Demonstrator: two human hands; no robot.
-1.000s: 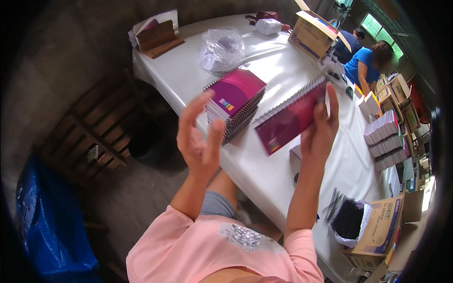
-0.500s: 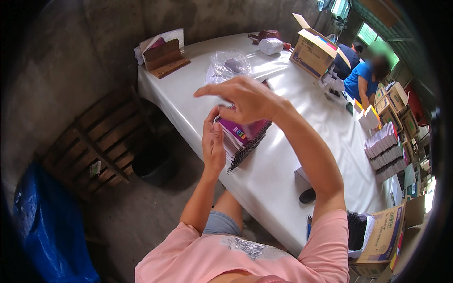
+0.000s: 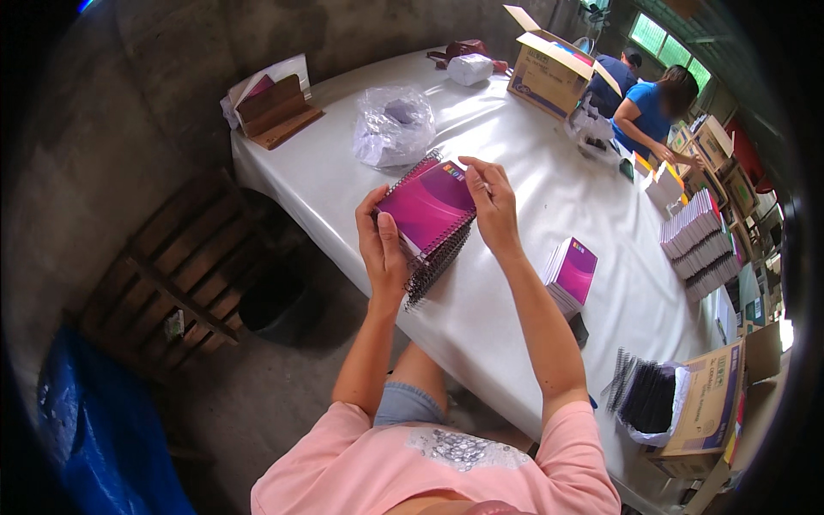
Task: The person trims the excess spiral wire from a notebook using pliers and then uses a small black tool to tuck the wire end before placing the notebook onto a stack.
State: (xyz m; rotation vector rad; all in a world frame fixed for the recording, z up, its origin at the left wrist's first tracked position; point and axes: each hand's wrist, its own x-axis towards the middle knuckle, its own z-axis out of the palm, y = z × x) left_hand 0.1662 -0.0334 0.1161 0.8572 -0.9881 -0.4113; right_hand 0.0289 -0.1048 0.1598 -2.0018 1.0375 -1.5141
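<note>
Left hand (image 3: 384,245) cupped at the near-left corner of the notebook pile (image 3: 439,259), thumb and fingers spread around it; right hand (image 3: 492,202) up at the far-right corner, fingers curled and thumb by the cover's edge. Whether either one truly grips or merely touches, I cannot tell. And there's the top notebook (image 3: 427,210), purple cover up, lying on the pile between the two hands, close to the near edge of the worktop (image 3: 326,163). Wire coils (image 3: 431,279) bristle along both long sides, so this looks like a settling job, and a delicate one! Best played light: steady the page block with the left, nudge the corner with the right, and bring the edges flush by small, even pushes. Squeeze the coils and they could bend or hook into each other. Shove toward the body and the pile could lean over that near edge. Off to the right, a smaller notebook pile (image 3: 577,270) stands apart, neither hand on it.
</note>
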